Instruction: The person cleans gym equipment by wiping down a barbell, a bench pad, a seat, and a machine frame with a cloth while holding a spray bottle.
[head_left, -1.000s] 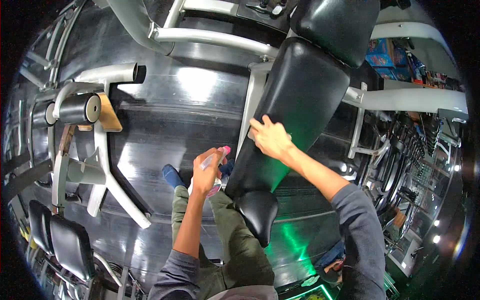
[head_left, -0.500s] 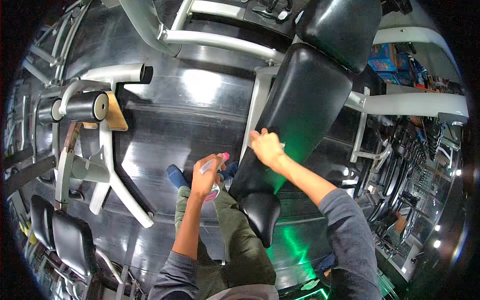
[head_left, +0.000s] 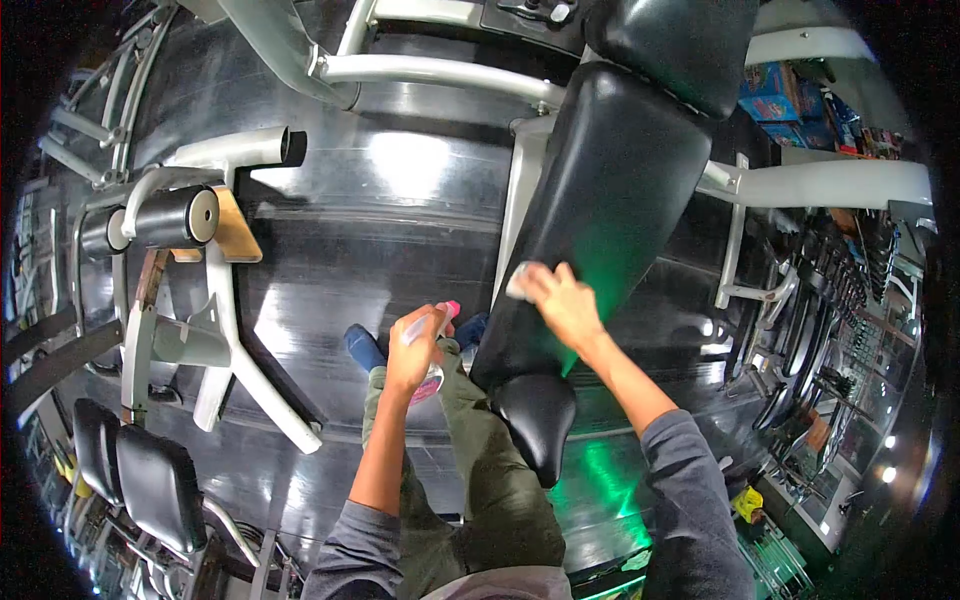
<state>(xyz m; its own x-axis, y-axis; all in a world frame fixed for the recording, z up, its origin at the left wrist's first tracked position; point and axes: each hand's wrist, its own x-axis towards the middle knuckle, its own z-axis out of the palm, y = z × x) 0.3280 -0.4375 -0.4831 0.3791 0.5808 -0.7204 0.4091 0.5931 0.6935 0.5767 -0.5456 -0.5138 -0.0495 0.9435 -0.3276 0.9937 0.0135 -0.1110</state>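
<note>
My left hand (head_left: 413, 350) is closed round the neck of a spray bottle (head_left: 428, 384) with a pink nozzle, above my legs. Its clear body with a pink label shows below the fingers. My right hand (head_left: 566, 306) presses a small white cloth (head_left: 519, 281) on the left edge of a long black padded bench (head_left: 625, 190). The cloth sticks out past the fingertips. Below the long pad sits a narrow black seat (head_left: 537, 415).
White-grey machine frames (head_left: 430, 75) stand at the top and right. A machine with black rollers (head_left: 176, 217) is on the left, above black pads (head_left: 158, 487). Dumbbell racks (head_left: 815, 270) line the right side. My socked feet (head_left: 364, 348) are on the dark floor.
My right hand has shifted on the pad, and the white cloth now shows beyond its fingertips. My left hand keeps hold of the bottle. The view has shifted slightly.
</note>
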